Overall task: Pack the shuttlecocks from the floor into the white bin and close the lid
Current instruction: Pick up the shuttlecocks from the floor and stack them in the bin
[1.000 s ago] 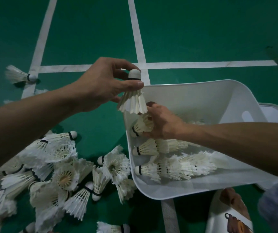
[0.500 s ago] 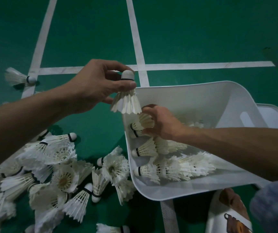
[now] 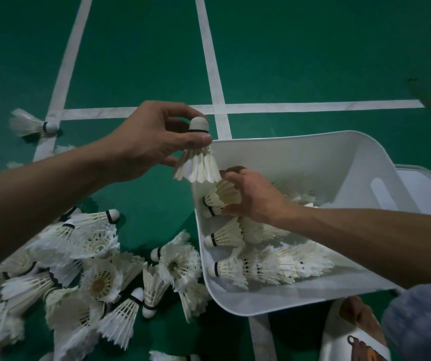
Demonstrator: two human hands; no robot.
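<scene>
Left hand pinches shuttlecock: cork above grip, skirt below.

Feather shuttlecocks — loose heap just left of tilted white bin, rows inside

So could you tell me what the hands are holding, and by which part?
The left hand pinches a white feather shuttlecock just below its cork tip; the right hand grips other white shuttlecocks by their feathers, inside the white plastic bin.
</scene>
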